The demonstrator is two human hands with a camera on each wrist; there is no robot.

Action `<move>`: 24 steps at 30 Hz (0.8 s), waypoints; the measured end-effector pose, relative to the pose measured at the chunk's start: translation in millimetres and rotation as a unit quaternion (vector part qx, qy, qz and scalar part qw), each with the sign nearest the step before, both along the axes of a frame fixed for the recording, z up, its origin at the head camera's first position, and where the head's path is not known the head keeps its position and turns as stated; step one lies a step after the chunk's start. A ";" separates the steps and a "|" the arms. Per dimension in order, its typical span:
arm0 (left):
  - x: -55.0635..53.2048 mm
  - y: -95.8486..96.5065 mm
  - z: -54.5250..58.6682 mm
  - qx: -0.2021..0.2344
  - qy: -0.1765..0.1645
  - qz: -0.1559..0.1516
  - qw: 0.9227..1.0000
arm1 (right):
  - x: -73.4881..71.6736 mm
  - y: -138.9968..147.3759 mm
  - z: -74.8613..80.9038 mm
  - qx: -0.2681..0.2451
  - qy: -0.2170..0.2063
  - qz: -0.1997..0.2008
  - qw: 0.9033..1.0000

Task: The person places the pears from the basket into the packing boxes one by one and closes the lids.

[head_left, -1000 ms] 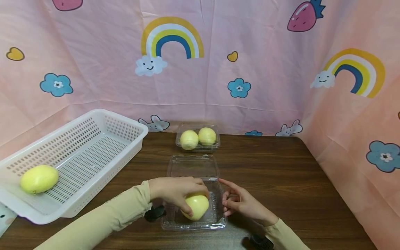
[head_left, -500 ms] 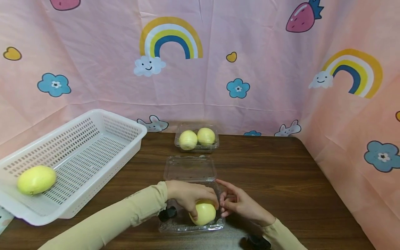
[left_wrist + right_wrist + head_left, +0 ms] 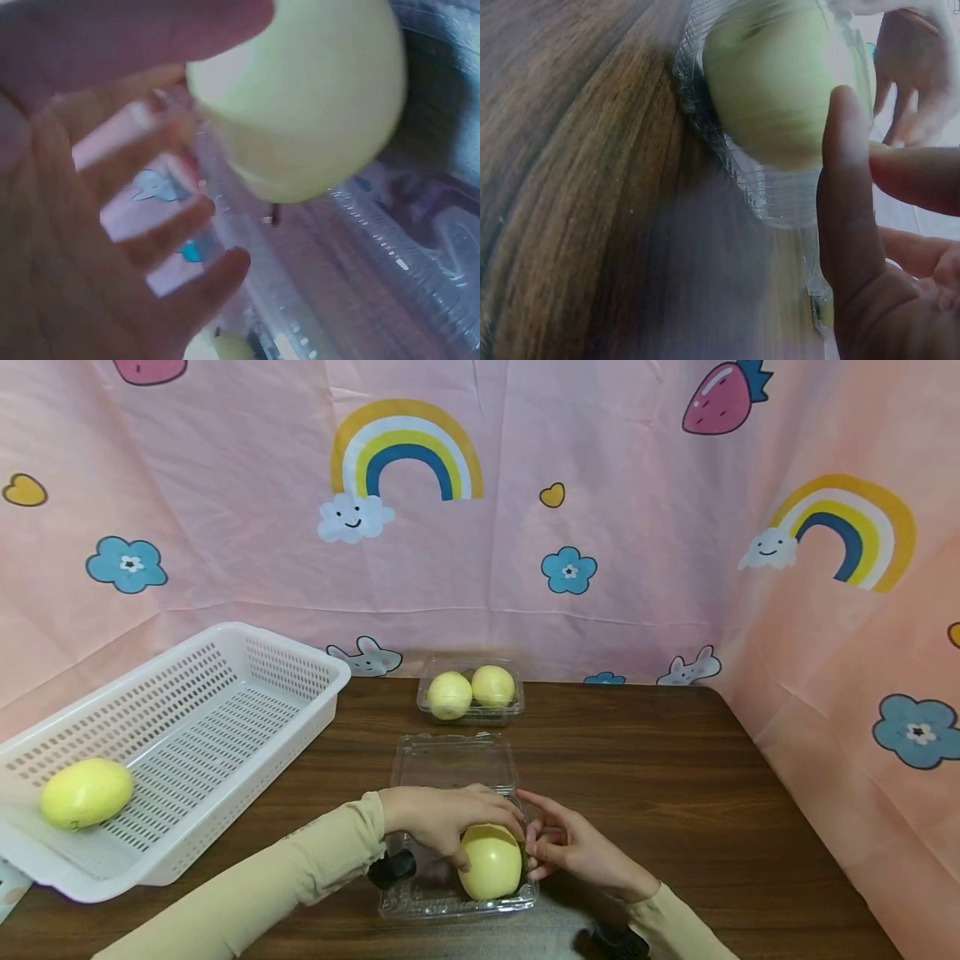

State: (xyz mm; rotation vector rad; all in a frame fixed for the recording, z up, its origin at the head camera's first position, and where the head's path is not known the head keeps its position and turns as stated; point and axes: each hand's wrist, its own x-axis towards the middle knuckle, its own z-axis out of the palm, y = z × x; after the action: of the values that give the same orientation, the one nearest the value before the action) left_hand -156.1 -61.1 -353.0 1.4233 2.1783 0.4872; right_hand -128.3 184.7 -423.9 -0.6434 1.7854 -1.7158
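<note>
the pale yellow fruit [image 3: 491, 864] is in the open clear box [image 3: 427, 908], near the right wall. it looks almost round, so its long way is hard to tell. in the left wrist view, a dark bit like a stem shows at the end toward the lid [image 3: 453, 762].

the left hand [image 3: 450, 818] is over the fruit with loose, spread fingers, and covers its back part. those fingers look blurry up close. the right hand [image 3: 573, 843] is at the box's right side, pointer finger straight; i cannot tell if it pinches the wall. the see-through wall is in front of the fruit there.

on the tabletop [image 3: 637, 752], a second box [image 3: 480, 721] with two fruits [image 3: 450, 696] is behind the lid. a white basket [image 3: 232, 718] is at the left.
</note>
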 end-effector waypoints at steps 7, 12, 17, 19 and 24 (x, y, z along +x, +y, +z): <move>1.0 -17.7 8.8 0.025 0.011 0.081 0.996 | 0.1 -1.7 2.7 0.002 0.004 -0.001 1.000; 2.7 -25.8 8.1 0.039 0.015 0.093 0.995 | -0.1 -2.0 2.8 0.005 0.023 0.001 1.000; 3.6 -33.3 6.9 0.050 0.024 0.103 0.993 | -0.2 -1.9 -0.4 0.007 0.027 -0.004 1.000; 3.6 -37.1 6.5 0.055 0.029 0.104 0.993 | 0.5 -2.4 -2.2 0.010 0.033 -0.010 0.999; 4.8 -52.6 6.5 0.056 0.039 0.114 0.991 | 3.6 -3.2 -6.0 0.011 0.050 -0.025 0.998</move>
State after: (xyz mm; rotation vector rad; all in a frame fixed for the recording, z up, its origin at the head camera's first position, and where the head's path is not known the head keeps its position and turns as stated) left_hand -151.3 -113.7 -346.5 1.2743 2.4242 0.6549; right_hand -124.7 181.6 -429.9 -0.6927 1.9015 -1.7207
